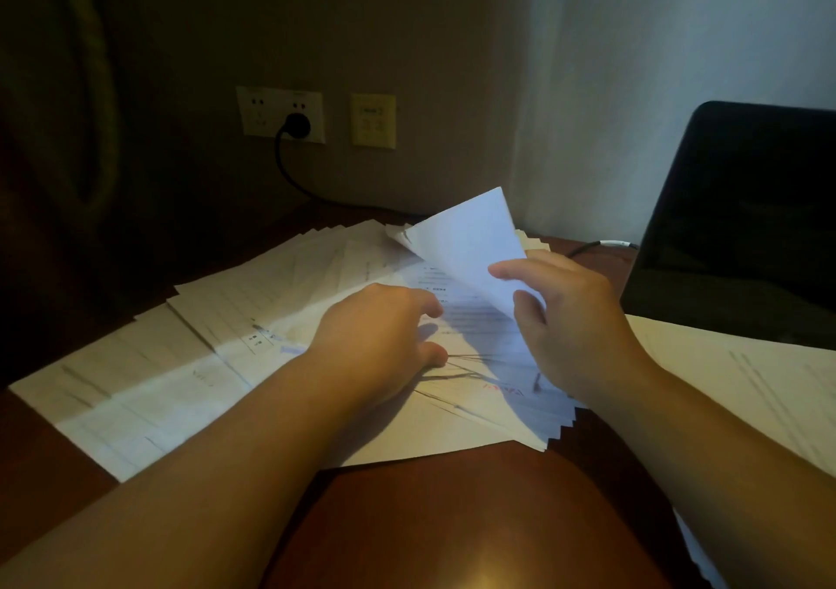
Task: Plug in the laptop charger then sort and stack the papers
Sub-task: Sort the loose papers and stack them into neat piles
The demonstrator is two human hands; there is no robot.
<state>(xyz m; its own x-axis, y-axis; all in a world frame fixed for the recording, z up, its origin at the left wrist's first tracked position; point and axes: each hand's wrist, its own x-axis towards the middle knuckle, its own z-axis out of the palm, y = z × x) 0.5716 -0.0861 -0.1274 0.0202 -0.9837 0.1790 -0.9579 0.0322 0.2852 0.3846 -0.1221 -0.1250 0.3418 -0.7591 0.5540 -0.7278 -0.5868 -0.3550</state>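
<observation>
The papers [235,317] lie fanned across the middle of the table [429,511], overlapping in a loose spread. The right hand [570,317] pinches one sheet [470,244] between thumb and fingers, lifted and curling up off the pile. The left hand [384,330] presses down on the papers beside it, fingers bent. On the wall behind, the plug [294,126] sits in the socket [280,114], its cable trailing down. The laptop [742,222] stands open at right, screen dark, with more sheets in front of it.
</observation>
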